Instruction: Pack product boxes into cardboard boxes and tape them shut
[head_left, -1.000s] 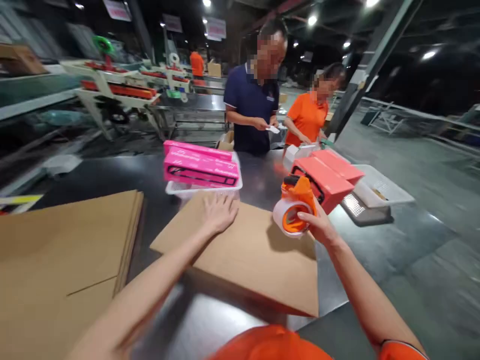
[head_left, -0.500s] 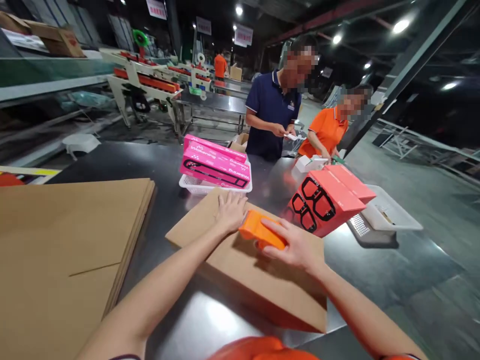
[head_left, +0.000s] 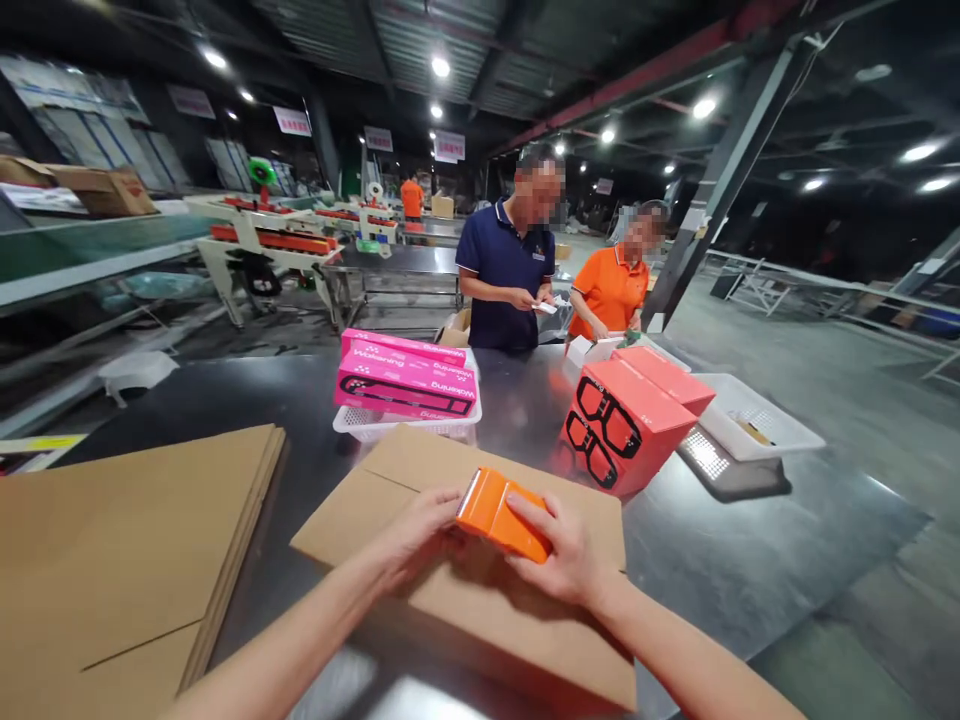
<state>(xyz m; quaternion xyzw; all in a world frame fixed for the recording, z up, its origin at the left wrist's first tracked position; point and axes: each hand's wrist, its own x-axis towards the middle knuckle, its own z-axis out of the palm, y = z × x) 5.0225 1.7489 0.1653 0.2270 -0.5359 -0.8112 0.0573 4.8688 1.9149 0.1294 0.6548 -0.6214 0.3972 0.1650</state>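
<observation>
My right hand (head_left: 559, 548) is closed around an orange tape dispenser (head_left: 504, 512), held above a closed brown cardboard box (head_left: 525, 640). The dispenser's toothed front edge points left. My left hand (head_left: 426, 530) has come up to that front end, its fingers drawn together at the dispenser's lower left. Whatever lies between those fingers is hidden. The box stands at an angle on the dark metal table (head_left: 315, 480), with a flap seam showing on its top to the left.
Flat cardboard sheets (head_left: 127, 540) are stacked on the left. Pink boxes (head_left: 405, 380) sit in a white basket (head_left: 367, 425) beyond the carton. Red boxes (head_left: 637, 410) stand at right, near a white tray (head_left: 787, 430). Two people (head_left: 502, 260) (head_left: 611, 285) stand across the table.
My left hand has left the box top, where it lay flat with spread fingers, and moved to the dispenser's front. The view has tilted upward.
</observation>
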